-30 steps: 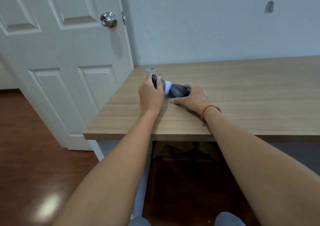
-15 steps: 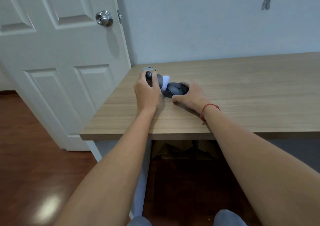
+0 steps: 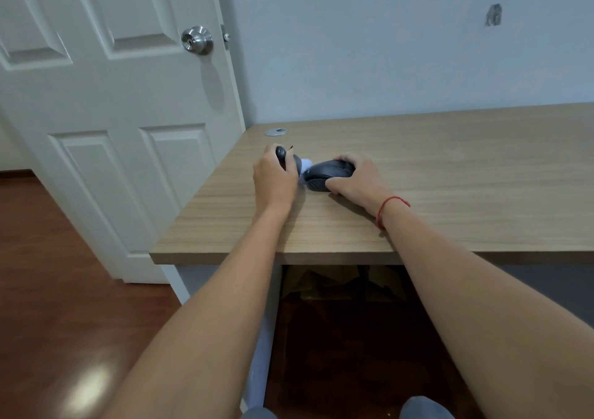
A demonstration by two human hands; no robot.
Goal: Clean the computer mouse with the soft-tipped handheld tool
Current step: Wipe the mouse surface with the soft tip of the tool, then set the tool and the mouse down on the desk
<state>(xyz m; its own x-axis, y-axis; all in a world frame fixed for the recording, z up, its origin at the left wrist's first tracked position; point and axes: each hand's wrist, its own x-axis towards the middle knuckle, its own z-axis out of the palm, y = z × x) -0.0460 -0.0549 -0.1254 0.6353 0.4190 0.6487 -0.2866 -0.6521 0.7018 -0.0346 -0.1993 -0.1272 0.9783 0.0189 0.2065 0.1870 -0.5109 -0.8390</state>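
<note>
A dark grey computer mouse lies on the wooden desk near its left end. My right hand grips the mouse from the right side, thumb in front and fingers over the back. My left hand is closed around a dark handheld tool whose pale blue soft tip presses against the mouse's left end. Most of the tool's body is hidden by my fingers.
A round silver cable grommet sits in the desk's far left corner. A white door with a metal knob stands left of the desk. The desk's front edge is close to my forearms; a wall runs behind.
The tool's tip has slid from the top of the mouse down to its left end. The camera view has shifted slightly; both hands keep their grips.
</note>
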